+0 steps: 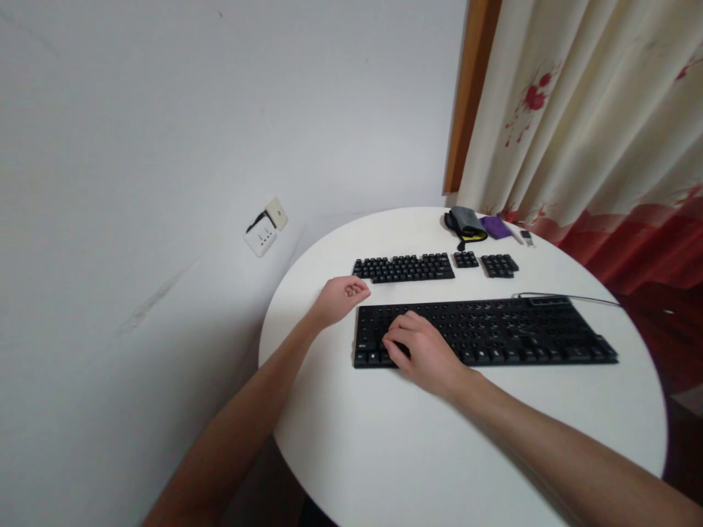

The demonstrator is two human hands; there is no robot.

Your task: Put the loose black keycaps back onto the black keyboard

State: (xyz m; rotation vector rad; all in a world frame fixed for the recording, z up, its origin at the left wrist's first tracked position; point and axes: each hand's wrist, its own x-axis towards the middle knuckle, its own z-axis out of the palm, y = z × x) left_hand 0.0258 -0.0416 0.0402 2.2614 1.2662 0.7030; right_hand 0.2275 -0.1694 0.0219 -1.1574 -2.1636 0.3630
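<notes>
A black keyboard (527,329) lies flat on the white round table. Many of its upper positions look bare, while keycaps stand along its front row. My right hand (420,351) rests over the keyboard's left part, fingers curled down and thumb near the index finger; whatever sits between the fingertips is hidden. Left of the keyboard, my left hand (341,298) hovers with its fingers curled closed, and its contents cannot be made out. Just beyond that hand, loose black keycaps (409,268) are laid out in rows. A small keycap group (466,260) and a number-pad group (499,265) sit to their right.
At the table's back lie a grey and black pouch (466,222), a purple cloth (496,227) and a small dark object (527,238). A cable (576,297) runs off the right edge. A wall with a socket (261,236) is on the left; a curtain (593,139) hangs right.
</notes>
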